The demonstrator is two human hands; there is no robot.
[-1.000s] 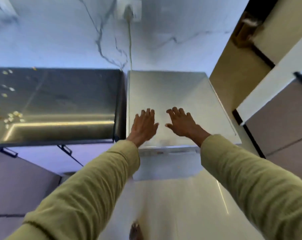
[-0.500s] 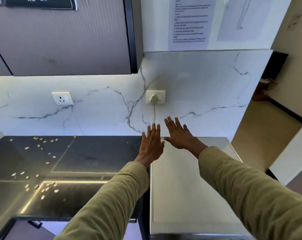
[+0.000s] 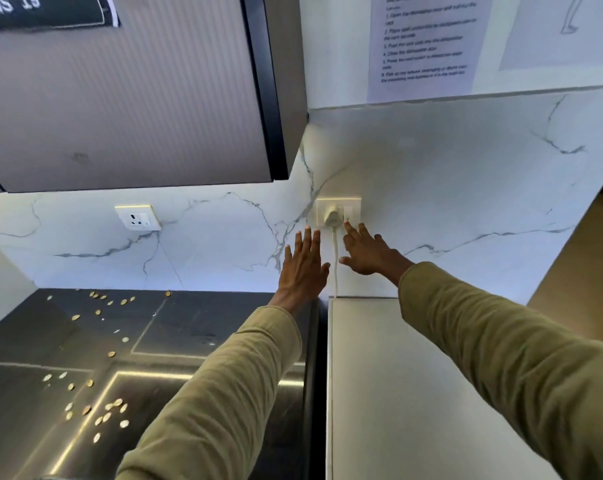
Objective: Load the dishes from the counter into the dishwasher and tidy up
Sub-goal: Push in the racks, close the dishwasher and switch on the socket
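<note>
The dishwasher (image 3: pixel 397 393) stands at lower right, against the marble wall; only its flat grey top panel is visible, directly beside the end of the dark counter (image 3: pixel 196 327). A narrow dark gap separates the two.

Both arms reach forward over this junction in olive-green sleeves (image 3: pixel 500 358). The right hand (image 3: pixel 369 252) is extended toward the wall socket (image 3: pixel 339 212) above the dishwasher, fingers straight and spread, grasping nothing. Its index fingertip (image 3: pixel 347 226) is at the lower edge of the socket plate, near the switch; whether it is in contact cannot be determined. The left hand (image 3: pixel 303 268) is held flat with fingers straight and together, palm down, just left of the white cable (image 3: pixel 335 265); it grasps nothing.

A white plug (image 3: pixel 333 215) is seated in the socket, and its cable hangs straight down behind the dishwasher top.

Small yellowish seeds or husks (image 3: pixel 102 410) lie scattered across the left part of the counter, in a loose cluster at front and a sparser group near the wall.

A second socket (image 3: pixel 139 217), with nothing plugged in, is mounted farther left on the marble backsplash (image 3: pixel 466 188). A grey upper cabinet (image 3: pixel 126 98) hangs above the counter, carrying a dark label reading "WS 19" (image 3: pixel 43 8). A printed instruction sheet (image 3: pixel 424 43) is fixed to the wall above the dishwasher; its text is too blurred to read.
</note>
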